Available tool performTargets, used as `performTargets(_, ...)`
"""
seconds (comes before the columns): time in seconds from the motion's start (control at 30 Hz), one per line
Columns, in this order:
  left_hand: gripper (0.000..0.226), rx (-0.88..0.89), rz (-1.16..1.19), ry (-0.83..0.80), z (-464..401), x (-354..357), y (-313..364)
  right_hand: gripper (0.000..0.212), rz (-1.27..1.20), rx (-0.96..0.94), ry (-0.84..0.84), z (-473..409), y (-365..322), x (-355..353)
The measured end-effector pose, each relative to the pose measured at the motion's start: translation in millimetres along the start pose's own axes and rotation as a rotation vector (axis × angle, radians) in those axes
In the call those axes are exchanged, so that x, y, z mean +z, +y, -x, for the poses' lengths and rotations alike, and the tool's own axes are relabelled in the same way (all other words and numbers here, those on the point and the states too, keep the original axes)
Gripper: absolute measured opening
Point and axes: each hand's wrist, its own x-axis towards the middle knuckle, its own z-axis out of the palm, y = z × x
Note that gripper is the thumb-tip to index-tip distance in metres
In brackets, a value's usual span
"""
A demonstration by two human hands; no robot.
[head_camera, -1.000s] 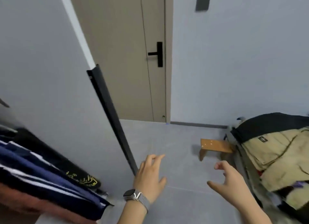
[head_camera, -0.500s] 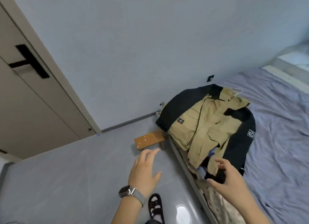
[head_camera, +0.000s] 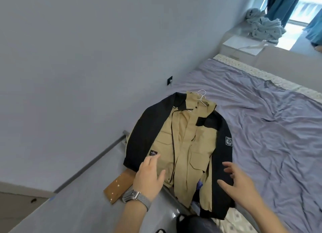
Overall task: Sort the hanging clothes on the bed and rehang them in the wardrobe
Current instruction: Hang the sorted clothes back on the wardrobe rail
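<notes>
A khaki-and-black jacket point(head_camera: 183, 142) is laid flat on the near corner of the bed point(head_camera: 271, 128), which is covered by a rumpled lilac sheet; white hangers point(head_camera: 202, 97) are seen at its collar. The left hand point(head_camera: 148, 177), fingers spread and holding nothing, is held over the jacket's lower front, though contact cannot be judged. The right hand point(head_camera: 238, 182) is likewise spread above the black sleeve. A wooden board point(head_camera: 118, 185) is seen beside the bed on the grey floor point(head_camera: 73, 206), below a pale wall point(head_camera: 87, 58).

Tan jacket point(head_camera: 186, 138) with black sleeves, lilac bed sheet point(head_camera: 271, 128), teal curtains point(head_camera: 285, 4), brown board point(head_camera: 118, 185)
</notes>
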Motion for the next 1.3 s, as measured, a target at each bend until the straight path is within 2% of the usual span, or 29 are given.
performTargets(0.2,0.038,-0.061,-0.029,-0.037,-92,12,-10,0.059,-0.011,0.102,-0.078,-99,12,10)
performTargets(0.5,0.045,-0.130,-0.050,-0.118,-254,32,6,0.051,-0.025,0.175,-0.224,-311,38,21)
performTargets(0.67,0.042,-0.141,-0.015,-0.206,-331,67,12,0.055,0.155,0.112,-0.489,-422,54,36)
performTargets(0.7,0.042,-0.142,-0.015,-0.221,-342,73,11,0.058,0.177,0.110,-0.453,-446,58,35)
performTargets(0.77,0.043,-0.152,-0.010,-0.238,-361,82,5,0.059,0.171,0.152,-0.255,-496,71,28)
performTargets(0.87,0.043,-0.176,0.005,-0.244,-377,91,-7,0.058,0.140,0.312,0.010,-562,94,14)
performTargets(0.97,0.042,-0.201,0.016,-0.250,-383,96,-18,0.079,0.023,0.526,0.009,-601,111,22)
performTargets(1.07,0.041,-0.238,0.030,-0.245,-383,100,-27,0.095,0.051,0.535,-0.131,-610,105,58)
performTargets(1.1,0.041,-0.249,0.037,-0.247,-383,100,-28,0.088,0.100,0.504,-0.143,-604,94,68)
performTargets(1.2,0.041,-0.256,0.048,-0.249,-391,99,-29,0.056,0.163,0.364,-0.013,-574,63,88)
performTargets(1.3,0.042,-0.206,0.049,-0.185,-409,92,-24,0.062,0.052,0.304,0.059,-540,40,78)
